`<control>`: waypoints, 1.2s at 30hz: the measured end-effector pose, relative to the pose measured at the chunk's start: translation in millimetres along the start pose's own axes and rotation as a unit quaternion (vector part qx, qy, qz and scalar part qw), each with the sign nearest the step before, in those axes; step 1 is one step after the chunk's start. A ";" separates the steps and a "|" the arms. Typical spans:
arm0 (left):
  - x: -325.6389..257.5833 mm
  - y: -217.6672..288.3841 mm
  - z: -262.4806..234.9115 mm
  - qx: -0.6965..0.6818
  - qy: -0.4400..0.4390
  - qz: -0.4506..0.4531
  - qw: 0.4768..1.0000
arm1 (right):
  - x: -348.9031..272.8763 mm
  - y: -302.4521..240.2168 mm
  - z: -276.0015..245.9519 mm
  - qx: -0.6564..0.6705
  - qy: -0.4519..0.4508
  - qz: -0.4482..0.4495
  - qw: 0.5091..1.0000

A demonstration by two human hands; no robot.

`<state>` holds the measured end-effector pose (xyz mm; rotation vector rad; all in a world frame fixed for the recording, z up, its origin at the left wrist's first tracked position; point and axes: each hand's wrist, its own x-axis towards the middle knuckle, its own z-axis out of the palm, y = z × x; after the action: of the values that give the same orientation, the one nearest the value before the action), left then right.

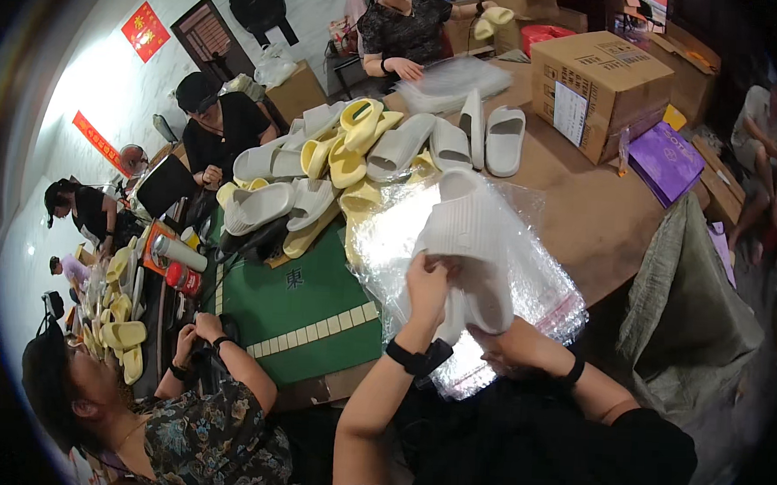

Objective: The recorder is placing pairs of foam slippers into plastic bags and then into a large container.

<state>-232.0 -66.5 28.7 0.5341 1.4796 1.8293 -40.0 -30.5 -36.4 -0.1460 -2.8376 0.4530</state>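
Note:
A pair of light grey slide sandals (460,218) is held up in front of me over a stack of clear plastic bags (398,230). My left hand (427,288) is closed on the pair at the left edge, by the ribbed strap. At the lower end of the nearer sandal, my right hand (517,344) has its fingers curled against it; part of the grip is hidden. The sandals and the bags are slightly smeared by motion or glare.
Grey and yellow slides (344,165) lie heaped beyond a green mat (289,294). A cardboard box (603,91), purple bags (665,160) and a grey woven sack (684,302) lie to the right. A co-worker (194,426) sits close on my left; others work around the table.

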 end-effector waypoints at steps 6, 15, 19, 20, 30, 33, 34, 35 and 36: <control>-40.7 -42.6 -30.9 0.429 -0.146 0.200 0.868 | 1.6 -4.6 -102.7 0.283 -0.228 0.134 0.922; -105.4 -48.2 -54.3 0.532 -0.131 0.204 0.811 | 43.5 54.7 -87.2 0.097 -0.144 0.313 0.934; -108.0 -53.0 -55.1 0.547 -0.130 0.235 0.793 | 69.8 61.8 -62.2 0.195 -0.098 0.234 0.947; -109.9 -52.7 -54.7 0.558 -0.127 0.238 0.785 | 73.4 57.2 -58.3 0.161 -0.079 0.229 0.957; -96.8 -51.1 -62.1 0.610 -0.126 0.254 0.740 | 93.4 76.2 -60.9 0.111 0.052 0.281 0.952; -96.9 -46.0 -67.3 0.644 -0.106 0.256 0.713 | 73.5 53.6 -93.7 0.391 0.156 0.176 0.890; -94.7 -42.7 -67.9 0.648 -0.093 0.258 0.711 | 56.7 58.6 -92.5 0.413 0.121 0.179 0.885; -93.4 -40.0 -64.1 0.650 -0.085 0.264 0.708 | 32.4 71.4 -89.1 0.432 0.088 0.180 0.880; -95.9 -39.8 -58.4 0.689 -0.084 0.274 0.666 | 10.1 84.2 -81.7 0.388 0.028 0.184 0.903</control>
<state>-199.0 -172.9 -13.5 1.9482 2.5442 0.5106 -22.6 74.4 14.2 -0.5155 -2.3410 1.5718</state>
